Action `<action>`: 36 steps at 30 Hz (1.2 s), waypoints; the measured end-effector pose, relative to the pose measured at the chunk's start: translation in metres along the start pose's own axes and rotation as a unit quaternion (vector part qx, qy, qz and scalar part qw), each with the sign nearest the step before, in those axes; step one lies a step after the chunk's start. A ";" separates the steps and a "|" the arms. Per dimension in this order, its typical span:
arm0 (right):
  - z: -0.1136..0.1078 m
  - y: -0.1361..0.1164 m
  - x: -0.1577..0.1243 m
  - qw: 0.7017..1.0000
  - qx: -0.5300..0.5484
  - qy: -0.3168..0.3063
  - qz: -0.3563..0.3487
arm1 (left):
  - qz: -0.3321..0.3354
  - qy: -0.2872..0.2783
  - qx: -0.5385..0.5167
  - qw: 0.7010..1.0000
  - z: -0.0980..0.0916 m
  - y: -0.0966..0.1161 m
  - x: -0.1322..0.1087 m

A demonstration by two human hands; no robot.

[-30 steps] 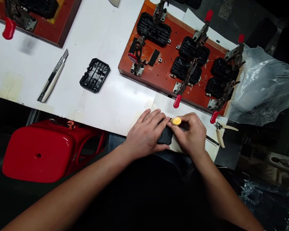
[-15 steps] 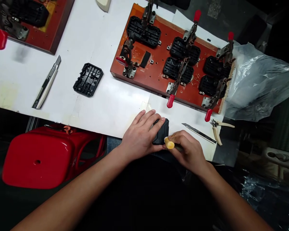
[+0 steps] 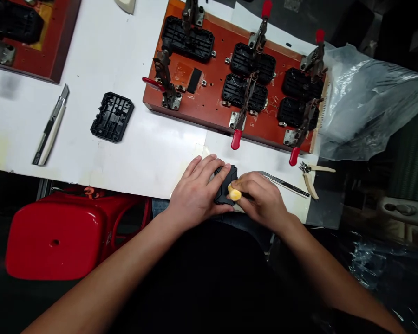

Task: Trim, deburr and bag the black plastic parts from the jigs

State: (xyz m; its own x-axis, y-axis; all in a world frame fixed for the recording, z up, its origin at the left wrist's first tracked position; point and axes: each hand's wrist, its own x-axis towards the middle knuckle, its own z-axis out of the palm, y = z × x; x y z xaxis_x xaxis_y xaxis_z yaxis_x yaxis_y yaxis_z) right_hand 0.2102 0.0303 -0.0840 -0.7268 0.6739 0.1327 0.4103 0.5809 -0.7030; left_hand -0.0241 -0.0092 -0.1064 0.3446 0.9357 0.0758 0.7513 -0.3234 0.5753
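A small black plastic part [image 3: 226, 183] lies at the near edge of the white table [image 3: 153, 153]. My left hand [image 3: 197, 192] rests on it with fingers laid flat over its top, holding it down. My right hand [image 3: 261, 199] is closed around a tool with a yellow handle [image 3: 234, 194], whose end touches the part's right side. The tool's working tip is hidden by my fingers.
An orange jig board [image 3: 212, 102] with red-handled toggle clamps holds several black parts. A loose black part [image 3: 112, 117] and a utility knife [image 3: 50, 125] lie to the left. A thin blade [image 3: 285, 183] and pliers [image 3: 310, 178] lie right, beside a plastic bag [image 3: 365, 106]. A red stool [image 3: 66, 236] stands below.
My right hand has drawn the yellow-handled tool from the part's far edge down toward its near right side. The view has shifted right and up; my left hand stays on the part.
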 end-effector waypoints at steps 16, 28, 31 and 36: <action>0.000 0.009 0.010 1.000 0.008 -0.005 0.025 | 0.012 -0.018 0.005 1.000 -0.001 0.001 0.000; 0.004 0.013 0.006 0.994 -0.005 0.088 0.062 | 0.001 -0.023 0.012 1.000 -0.001 0.001 0.002; 0.004 0.014 0.005 0.990 -0.029 0.123 0.064 | -0.001 -0.023 0.017 1.000 -0.002 0.003 0.002; -0.006 0.003 -0.013 0.999 -0.013 0.010 0.048 | 0.005 -0.018 0.013 1.000 -0.001 0.003 0.001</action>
State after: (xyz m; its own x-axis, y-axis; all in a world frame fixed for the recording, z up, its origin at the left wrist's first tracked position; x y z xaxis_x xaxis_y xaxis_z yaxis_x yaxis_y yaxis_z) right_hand 0.2239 0.0256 -0.0835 -0.6727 0.7357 0.0789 0.4923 0.5246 -0.6946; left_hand -0.0221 -0.0087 -0.1036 0.3719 0.9269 0.0513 0.7625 -0.3365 0.5526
